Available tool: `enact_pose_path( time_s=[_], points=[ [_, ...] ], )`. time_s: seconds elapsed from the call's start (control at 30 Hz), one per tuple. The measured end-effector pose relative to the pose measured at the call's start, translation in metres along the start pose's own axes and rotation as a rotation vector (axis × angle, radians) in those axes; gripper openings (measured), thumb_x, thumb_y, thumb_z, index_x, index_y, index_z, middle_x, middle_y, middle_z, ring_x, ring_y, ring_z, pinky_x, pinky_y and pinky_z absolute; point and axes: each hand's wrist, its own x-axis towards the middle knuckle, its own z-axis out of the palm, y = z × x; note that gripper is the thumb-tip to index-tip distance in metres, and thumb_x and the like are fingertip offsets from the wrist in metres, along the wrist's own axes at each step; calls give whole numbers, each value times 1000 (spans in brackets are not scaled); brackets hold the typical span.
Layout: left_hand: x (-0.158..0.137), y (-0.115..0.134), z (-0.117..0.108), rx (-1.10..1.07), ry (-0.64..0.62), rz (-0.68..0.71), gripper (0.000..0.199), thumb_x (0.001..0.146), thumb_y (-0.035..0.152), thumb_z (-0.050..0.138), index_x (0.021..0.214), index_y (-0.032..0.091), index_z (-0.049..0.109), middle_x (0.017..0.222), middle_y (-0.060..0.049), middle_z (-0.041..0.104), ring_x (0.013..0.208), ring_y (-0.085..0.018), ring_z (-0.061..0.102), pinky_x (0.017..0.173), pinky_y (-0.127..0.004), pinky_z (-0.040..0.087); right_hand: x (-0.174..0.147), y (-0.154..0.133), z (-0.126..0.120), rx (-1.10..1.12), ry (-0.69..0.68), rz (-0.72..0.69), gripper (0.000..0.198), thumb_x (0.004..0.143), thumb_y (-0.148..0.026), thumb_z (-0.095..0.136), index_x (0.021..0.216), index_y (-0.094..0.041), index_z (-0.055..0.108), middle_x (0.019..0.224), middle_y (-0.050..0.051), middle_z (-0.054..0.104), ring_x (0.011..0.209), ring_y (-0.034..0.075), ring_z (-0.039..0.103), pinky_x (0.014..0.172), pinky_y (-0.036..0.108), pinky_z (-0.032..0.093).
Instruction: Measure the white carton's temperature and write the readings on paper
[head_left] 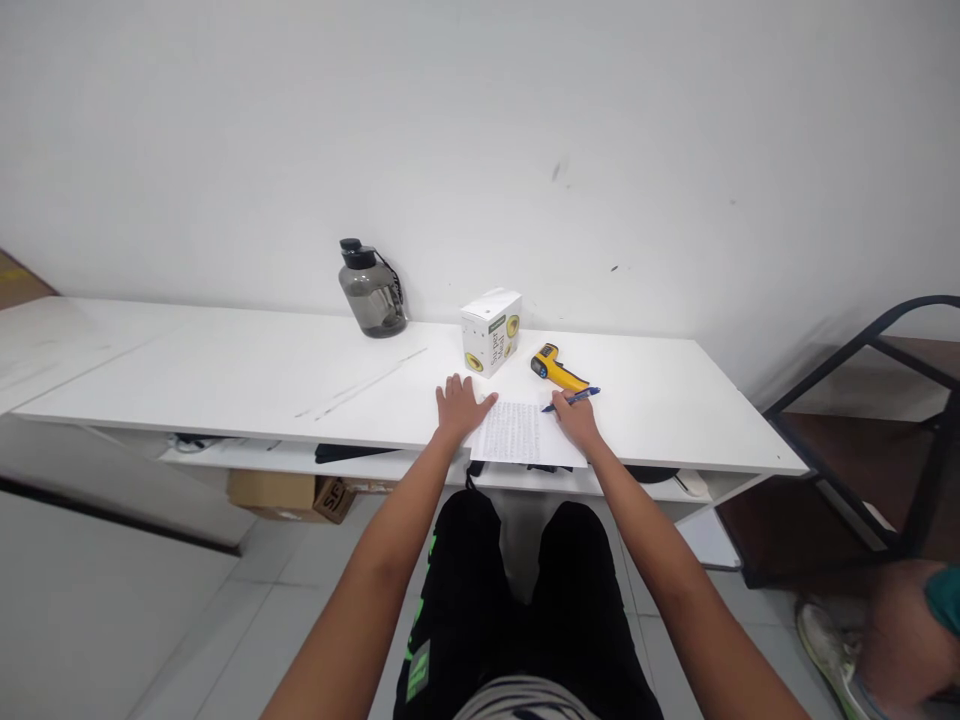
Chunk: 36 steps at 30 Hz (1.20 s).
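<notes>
A sheet of paper [517,440] covered in handwriting lies at the front edge of the white table, partly overhanging it. My left hand [460,408] rests flat with spread fingers at the paper's upper left corner. In my right hand [574,418] is a blue pen [581,396], its tip pointing left over the paper near the end of the written lines. Just beyond that hand lies a yellow and black infrared thermometer gun [559,370]. Behind the paper stands a white box [491,335] with avocado pictures.
A grey water bottle [373,290] with a black lid stands by the wall. Beneath the white tabletop [225,370] run a shelf and a cardboard box [289,495]. To the right are a black-framed rack [862,430] and another person's leg [900,635].
</notes>
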Motion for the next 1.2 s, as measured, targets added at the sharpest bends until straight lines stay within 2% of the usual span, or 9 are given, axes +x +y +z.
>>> enact_pose_path(
  time_s=[0.5, 0.73, 0.93, 1.2],
  points=[
    [-1, 2, -2, -10, -6, -3, 89, 95, 70, 33, 157, 8, 35, 171, -22, 21, 162, -35, 13, 130, -54, 12, 1, 3, 1, -10, 3, -5, 39, 79, -47, 56, 55, -28, 32, 51, -3, 44, 63, 19, 48, 68, 34, 42],
    [-1, 1, -2, 2, -7, 1, 88, 95, 71, 32, 157, 7, 36, 171, -23, 21, 161, -36, 13, 129, -55, 13, 1, 3, 1, -2, 4, -6, 40, 81, -48, 55, 54, -28, 34, 50, -2, 48, 64, 19, 51, 71, 34, 44],
    [-1, 1, -1, 17, 14, 6, 87, 95, 71, 32, 155, 8, 38, 170, -23, 24, 161, -36, 16, 129, -56, 16, 0, 1, 1, 17, 33, -3, 39, 82, -45, 54, 53, -28, 33, 50, -2, 47, 64, 19, 51, 71, 34, 44],
    [-1, 1, -2, 4, 1, 1, 89, 95, 70, 33, 157, 7, 36, 170, -23, 23, 161, -35, 15, 129, -54, 13, 1, 4, 2, 24, 52, -8, 39, 81, -42, 55, 54, -29, 30, 50, -3, 45, 63, 19, 49, 71, 34, 43]
  ],
)
